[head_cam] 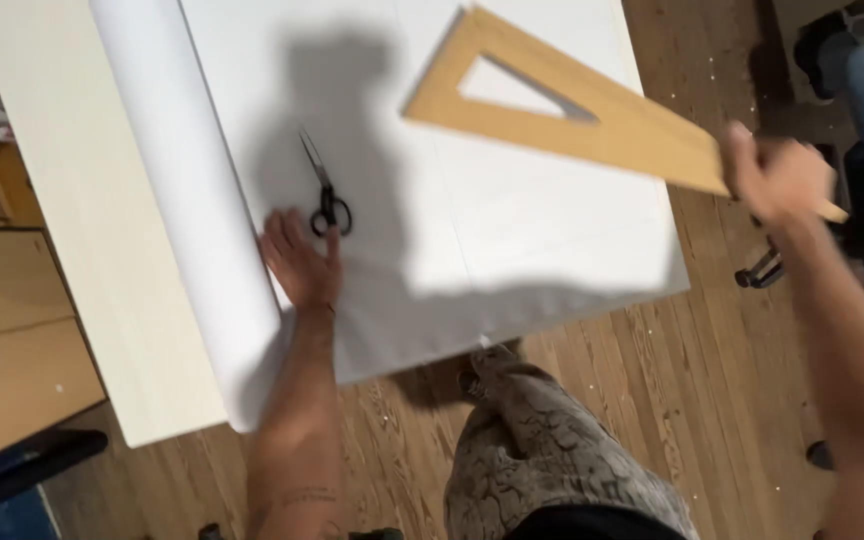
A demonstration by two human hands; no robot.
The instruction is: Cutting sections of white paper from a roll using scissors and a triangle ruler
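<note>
The left hand (300, 262) is being laid flat and open on the white paper sheet (512, 240) near the worktop's front edge, fingertips just beside the handles of the black scissors (325, 190), while the right hand (778, 180) is being kept clamped on one end of the wooden triangle ruler (592, 110), which is being held tilted over the sheet's right side. The paper roll (187, 200) is lying along the sheet's left edge on the pale worktop (72, 230); the ruler's gripped tip is being hidden by the blurred fingers.
</note>
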